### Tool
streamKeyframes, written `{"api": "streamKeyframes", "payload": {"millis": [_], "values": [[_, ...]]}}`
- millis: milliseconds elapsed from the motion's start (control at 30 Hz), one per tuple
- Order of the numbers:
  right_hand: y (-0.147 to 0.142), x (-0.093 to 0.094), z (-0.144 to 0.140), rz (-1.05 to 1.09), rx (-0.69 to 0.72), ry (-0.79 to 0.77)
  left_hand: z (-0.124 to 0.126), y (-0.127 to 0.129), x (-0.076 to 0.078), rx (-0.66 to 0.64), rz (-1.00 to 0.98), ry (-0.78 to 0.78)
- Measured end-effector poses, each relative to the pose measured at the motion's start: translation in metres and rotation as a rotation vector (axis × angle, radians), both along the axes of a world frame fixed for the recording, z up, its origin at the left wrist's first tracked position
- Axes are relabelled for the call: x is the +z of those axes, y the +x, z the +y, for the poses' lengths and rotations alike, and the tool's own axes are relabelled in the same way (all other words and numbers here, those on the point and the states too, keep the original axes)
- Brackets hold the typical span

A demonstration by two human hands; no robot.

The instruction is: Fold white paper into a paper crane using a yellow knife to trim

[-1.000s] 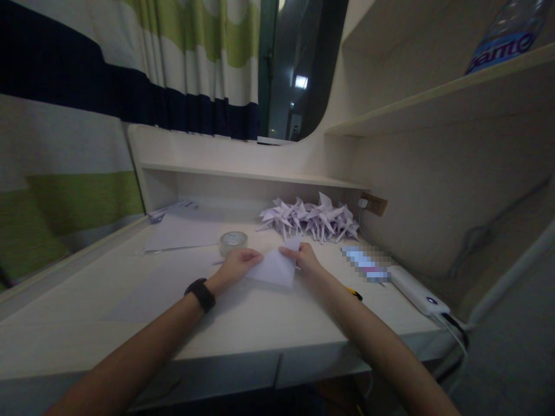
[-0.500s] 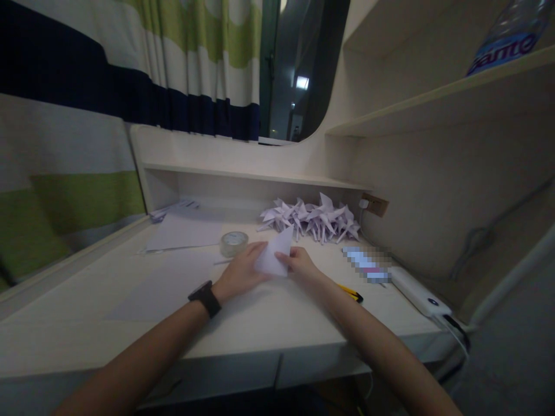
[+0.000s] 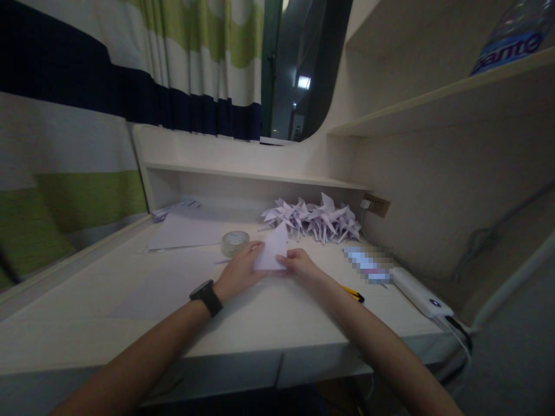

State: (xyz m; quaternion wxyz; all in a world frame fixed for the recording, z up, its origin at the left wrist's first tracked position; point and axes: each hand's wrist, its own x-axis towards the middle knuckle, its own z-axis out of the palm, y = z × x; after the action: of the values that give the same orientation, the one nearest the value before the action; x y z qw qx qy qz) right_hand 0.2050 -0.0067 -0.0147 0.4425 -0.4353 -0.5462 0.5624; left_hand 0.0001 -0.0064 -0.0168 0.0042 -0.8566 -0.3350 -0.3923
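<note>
A folded white paper triangle (image 3: 273, 252) stands tilted upward over the desk (image 3: 277, 323), its tip pointing up. My left hand (image 3: 238, 270), with a black watch on the wrist, grips its left edge. On the other side, my right hand (image 3: 301, 264) pinches the lower right corner. Both hands sit close together near the desk's middle. A pile of folded white paper cranes (image 3: 314, 218) lies behind the hands, against the back shelf.
A roll of clear tape (image 3: 235, 242) sits just left of my left hand. White sheets (image 3: 186, 228) lie at the back left. A yellow-black tool (image 3: 353, 293), a white power bank (image 3: 420, 289) with cable, and a bottle (image 3: 511, 34) on the upper shelf are to the right.
The paper lay flat as a wide triangle a second ago. Both hands have since drawn together and folded it narrower, raising it so its tip points up.
</note>
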Motion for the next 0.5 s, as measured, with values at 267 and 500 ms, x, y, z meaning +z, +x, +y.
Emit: {"api": "streamKeyframes", "payload": {"millis": [267, 500], "values": [[-0.001, 0.001, -0.001, 0.017, -0.024, 0.017, -0.005, 0.003, 0.004, -0.058, -0.012, -0.119], [0.0, 0.007, -0.003, 0.01, -0.081, 0.02, -0.008, 0.006, 0.013, -0.154, -0.075, -0.243]]}}
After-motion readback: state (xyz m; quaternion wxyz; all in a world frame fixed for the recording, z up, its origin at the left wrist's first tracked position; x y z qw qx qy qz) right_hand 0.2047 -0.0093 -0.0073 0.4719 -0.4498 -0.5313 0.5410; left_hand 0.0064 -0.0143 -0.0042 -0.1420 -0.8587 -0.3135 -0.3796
